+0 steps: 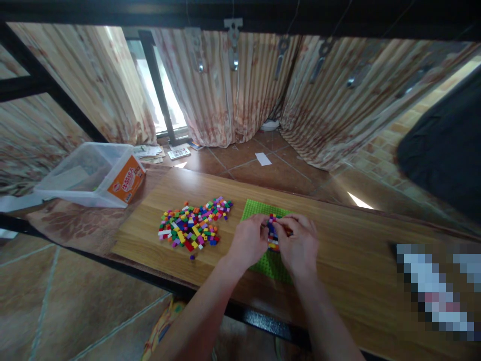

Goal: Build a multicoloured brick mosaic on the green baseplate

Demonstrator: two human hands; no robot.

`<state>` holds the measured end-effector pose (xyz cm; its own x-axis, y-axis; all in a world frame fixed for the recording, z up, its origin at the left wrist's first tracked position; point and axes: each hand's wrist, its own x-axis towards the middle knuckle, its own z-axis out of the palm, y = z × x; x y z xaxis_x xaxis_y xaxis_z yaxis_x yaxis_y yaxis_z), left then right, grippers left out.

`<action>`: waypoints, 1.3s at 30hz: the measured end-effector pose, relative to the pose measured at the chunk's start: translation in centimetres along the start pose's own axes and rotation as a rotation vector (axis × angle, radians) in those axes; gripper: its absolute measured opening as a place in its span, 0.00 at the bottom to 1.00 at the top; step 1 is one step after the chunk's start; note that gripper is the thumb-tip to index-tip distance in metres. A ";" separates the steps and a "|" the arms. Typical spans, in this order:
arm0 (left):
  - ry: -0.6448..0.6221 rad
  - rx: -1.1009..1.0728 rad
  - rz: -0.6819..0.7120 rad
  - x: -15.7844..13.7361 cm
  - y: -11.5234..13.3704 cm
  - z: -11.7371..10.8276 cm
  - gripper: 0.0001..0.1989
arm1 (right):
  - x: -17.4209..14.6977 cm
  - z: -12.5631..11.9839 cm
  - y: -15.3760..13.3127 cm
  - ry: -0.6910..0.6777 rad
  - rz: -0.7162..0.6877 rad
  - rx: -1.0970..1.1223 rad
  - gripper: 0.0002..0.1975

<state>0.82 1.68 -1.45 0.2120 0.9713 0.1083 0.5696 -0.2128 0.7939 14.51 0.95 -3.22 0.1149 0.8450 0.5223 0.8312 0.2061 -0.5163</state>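
Note:
A green studded baseplate (268, 265) lies on the wooden board, partly covered by my hands. On it stands a small build of coloured toy bricks (272, 242), showing blue, red, white and orange. My left hand (248, 238) is closed at the build's left side, fingertips against the bricks. From the right, my right hand (299, 243) has its thumb and fingers pinched on the build's upper part. Whether a single loose brick is between the fingers is hidden. Left of the baseplate spreads a pile of loose toy bricks (191, 224) in many colours.
One purple brick (192, 257) lies apart, in front of the pile. A clear plastic bin (86, 173) with an orange label stands at the left end of the table. The wooden board (349, 250) extends right, towards a blurred-out object (436, 291). A dark bar crosses overhead.

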 end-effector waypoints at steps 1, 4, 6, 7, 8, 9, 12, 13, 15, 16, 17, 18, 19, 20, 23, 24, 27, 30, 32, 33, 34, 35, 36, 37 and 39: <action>0.003 0.003 0.001 0.0 0.0 0.0 0.14 | 0.0 0.0 0.1 -0.001 0.001 -0.001 0.14; 0.013 0.021 -0.001 0.0 0.0 0.0 0.14 | -0.1 0.0 0.2 -0.008 -0.019 -0.008 0.14; 0.017 0.028 0.008 0.0 -0.1 0.1 0.14 | -0.2 0.0 0.2 -0.012 -0.043 -0.028 0.13; 0.017 0.030 0.015 0.0 -0.1 0.1 0.14 | -0.4 0.0 0.1 -0.017 -0.053 -0.049 0.13; 0.017 0.032 0.024 0.0 -0.1 0.1 0.14 | -0.5 -0.1 -0.1 -0.021 -0.060 -0.077 0.13; 0.018 0.037 0.030 0.0 -0.1 0.1 0.15 | -0.7 -0.1 -0.3 -0.024 -0.063 -0.111 0.13; 0.019 0.058 0.038 -0.1 0.1 0.0 0.15 | -1.2 -0.2 -1.1 -0.033 -0.064 -0.224 0.14; 0.020 0.064 0.039 -0.2 0.2 0.0 0.15 | -1.3 -0.2 -1.3 -0.038 -0.068 -0.254 0.14; 0.021 0.076 0.041 -0.3 0.3 0.1 0.15 | -1.5 -0.2 -1.6 -0.046 -0.079 -0.296 0.14; 0.022 0.081 0.045 -0.4 0.4 0.1 0.16 | -1.6 -0.3 -1.7 -0.048 -0.086 -0.312 0.14; 0.022 0.086 0.050 -0.4 0.4 0.1 0.16 | -1.6 -0.3 -1.7 -0.048 -0.095 -0.326 0.14; 0.023 0.092 0.056 -0.5 0.4 0.2 0.16 | -1.6 -0.3 -1.7 -0.047 -0.107 -0.340 0.14; 0.024 0.098 0.062 -0.5 0.3 0.2 0.16 | -1.6 -0.3 -1.7 -0.045 -0.120 -0.353 0.14; 0.025 0.102 0.066 -0.5 0.3 0.3 0.15 | -1.6 -0.4 -1.7 -0.042 -0.132 -0.363 0.14; 0.026 0.105 0.061 -0.6 0.3 0.4 0.16 | -1.7 -0.5 -1.5 -0.041 -0.145 -0.371 0.13; 0.024 0.103 0.054 -0.7 0.3 0.4 0.16 | -1.8 -0.5 -1.4 -0.043 -0.144 -0.364 0.13; 0.017 0.070 0.015 -0.8 0.3 0.4 0.16 | -2.0 -0.5 -1.1 -0.045 -0.142 -0.325 0.14; -0.006 -0.048 -0.022 -1.1 0.0 0.7 0.18 | -2.1 -0.3 -0.8 -0.035 -0.134 -0.272 0.14; -0.024 -0.136 -0.016 -1.2 -0.4 0.9 0.20 | -2.1 -0.2 -0.7 -0.032 -0.129 -0.245 0.14; -0.027 -0.169 -0.011 -1.3 -0.5 1.1 0.21 | -2.1 -0.1 -0.7 -0.033 -0.126 -0.237 0.15; -0.028 -0.193 -0.009 -1.3 -0.7 1.2 0.21 | -2.1 -0.1 -0.7 -0.035 -0.123 -0.234 0.15; -0.028 -0.211 -0.008 -1.3 -0.9 1.3 0.22 | -2.0 0.0 -0.8 -0.039 -0.120 -0.235 0.15; -0.026 -0.225 -0.009 -1.3 -0.9 1.3 0.23 | -2.0 0.0 -0.9 -0.043 -0.117 -0.243 0.15; -0.024 -0.233 -0.009 -1.3 -1.0 1.3 0.23 | -1.9 0.0 -1.0 -0.047 -0.114 -0.257 0.15; -0.019 -0.235 -0.006 -1.2 -0.9 1.3 0.23 | -1.9 -0.1 -1.3 -0.061 -0.119 -0.301 0.14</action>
<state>1.03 0.55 -3.08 0.2252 0.9698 0.0934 0.3704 -0.1739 0.9125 13.30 -0.99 -3.47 -0.0180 0.8533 0.5211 0.9613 0.1580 -0.2256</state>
